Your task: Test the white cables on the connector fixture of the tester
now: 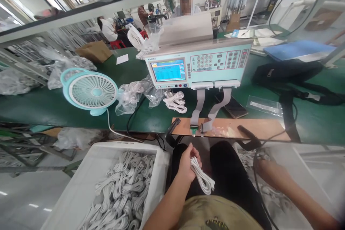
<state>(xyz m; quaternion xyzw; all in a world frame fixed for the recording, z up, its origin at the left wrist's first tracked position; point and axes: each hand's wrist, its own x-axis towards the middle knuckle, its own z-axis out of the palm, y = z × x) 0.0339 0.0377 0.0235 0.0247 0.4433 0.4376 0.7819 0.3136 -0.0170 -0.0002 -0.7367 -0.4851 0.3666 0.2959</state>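
Note:
My left hand (188, 164) is closed around a coiled white cable (202, 178) just above my lap. The cable's loops hang out to the right of the fingers. On the right, my right hand (260, 163) is over a white bin (302, 154) holding more white cables. Its fingers are blurred and partly out of sight, so what they do cannot be made out. Ahead, a cable tester (199, 64) with a lit screen stands on the green table (134, 118). Two grey ribbon cables (215, 111) run from it to small connectors on a wooden board (264, 129).
A white bin (159, 172) full of coiled cables stands at the left. On the table are a turquoise fan (94, 91), another white cable coil (175, 102), plastic bags (129, 97), a dark phone (233, 107) and a black bag (285, 72). People sit further back.

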